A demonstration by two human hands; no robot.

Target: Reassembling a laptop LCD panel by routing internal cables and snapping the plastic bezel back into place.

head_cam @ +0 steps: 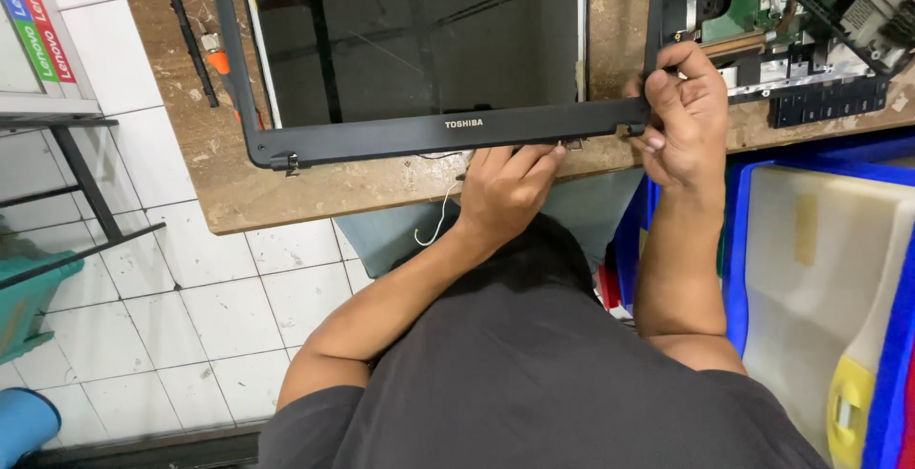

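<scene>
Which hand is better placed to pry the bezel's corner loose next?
Probably right: the right hand already grips the black screen bezel at its corner, while the left hand only presses along the bottom edge mid-span.

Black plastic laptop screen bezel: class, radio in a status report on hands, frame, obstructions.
Left hand fingertips under black plastic laptop screen bezel bottom edge. Right hand gripping its right corner. Thin white wire dangling off the wooden bench edge.

Matt black plastic bezel (419, 135) — worn, rough wooden bench (315, 188).
</scene>
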